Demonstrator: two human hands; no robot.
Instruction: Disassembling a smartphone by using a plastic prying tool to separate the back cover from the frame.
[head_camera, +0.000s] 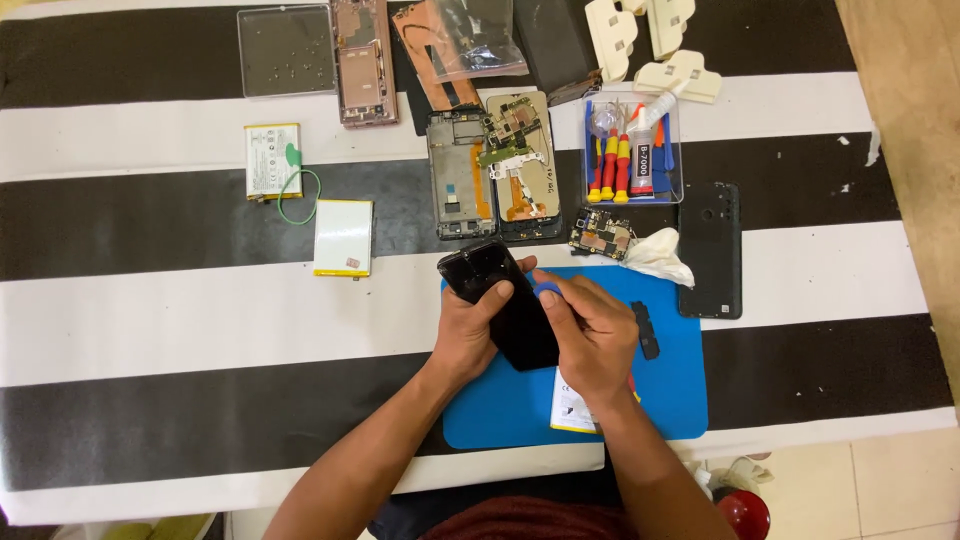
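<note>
— What do the hands hold?

— The left hand (468, 335) is wrapped around a glossy black slab-shaped phone (498, 300), fingers closed on its left edge, tilting it above a blue rubber work mat (680, 390). The right hand (592, 335) pinches a small blue plastic pick (546, 290) between thumb and fingertips, with the pick set against the phone's right edge near its upper end.

— And right around that grip?

— Under the right wrist a white and yellow flat battery (572, 408) lies on the mat. Just right of the hand lies a small black strip-shaped part (645, 329). Above the pick sit a small circuit board (600, 235) and a crumpled white tissue (660, 257).

— Farther out?

— Right of the mat lies a matte black phone back cover (710, 248). Above the grip are two opened phone frames (495, 165) side by side, and right of them a clear tray of red and yellow screwdrivers (630, 150) with a glue tube. Well left, two more white flat batteries (343, 237) rest on the black and white striped tablecloth (180, 310).
</note>
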